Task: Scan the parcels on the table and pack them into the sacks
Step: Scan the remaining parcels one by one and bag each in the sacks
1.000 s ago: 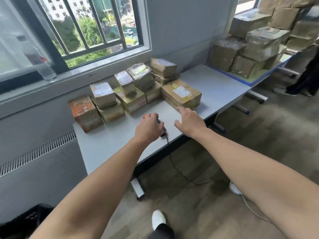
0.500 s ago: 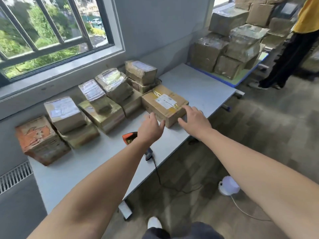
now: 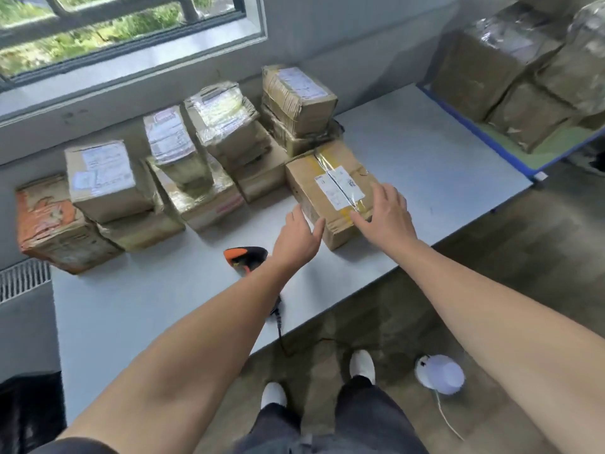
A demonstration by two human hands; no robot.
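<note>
The task seems to be at its very beginning. On the grey table (image 3: 147,306) in the middle of the frame, a row of parcels (image 3: 203,149) stands along the wall under the window, some of them in two layers, from the orange carton (image 3: 45,224) at the left to a taped stack at upper centre. No sacks are in the view, so I judge that almost all the scanning and packing is not yet done. The barcode scanner (image 3: 245,257) lies on the table at centre with its cable going over the near edge, and no hand holds it. Both hands reach to the parcel with the white label (image 3: 307,172), which lies on the table a little right of centre, in front of the row. The left hand (image 3: 296,239) is at its near left corner with relaxed, straight fingers and grips nothing. The right hand (image 3: 386,217) is spread over its near right top edge, also not closed around it. Whether the fingers already touch the cardboard, I cannot tell for sure. In the upper right, bigger cartons (image 3: 507,77) are piled on another surface with a blue edge.
</note>
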